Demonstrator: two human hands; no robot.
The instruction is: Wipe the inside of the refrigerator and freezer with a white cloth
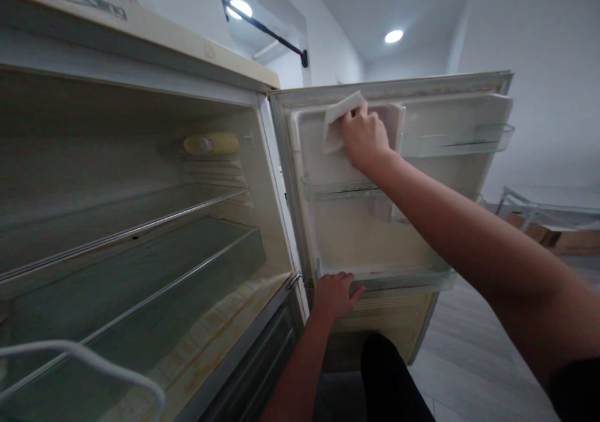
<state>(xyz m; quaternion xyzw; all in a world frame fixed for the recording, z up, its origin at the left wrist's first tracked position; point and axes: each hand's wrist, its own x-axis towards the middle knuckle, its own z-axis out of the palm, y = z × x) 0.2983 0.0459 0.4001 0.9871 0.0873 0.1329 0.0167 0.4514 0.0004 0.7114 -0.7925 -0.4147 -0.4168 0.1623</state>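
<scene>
white walls (539,65) and a pale ceiling with a round light (394,36) surround an open refrigerator (140,40), with a grey floor (473,341) at lower right. its door (356,241) is swung wide, showing a cream inner panel with clear shelves. the right hand (365,135) reaches up to the top part of the panel, the thumb and fingers pinching a white cloth (332,128); the cloth hangs over the panel, above the middle door shelf (347,190) and left of an upper door shelf (450,145). whether the cloth is pressed flat to the panel, i cannot tell. the left hand (334,294) is lower down, at the near left end of the bottom door shelf (403,279), holding no cloth, its fingers close together over the edge and its thumb spread apart. inside the refrigerator are glass shelves (135,266), stains along the bottom edge and a yellowish fitting (210,144) on the side wall. a white cable (89,354) curves across lower left. a dark-clothed knee (384,359) shows below the door shelves; at far right, cardboard boxes (576,242) sit by a metal rack (529,200).
</scene>
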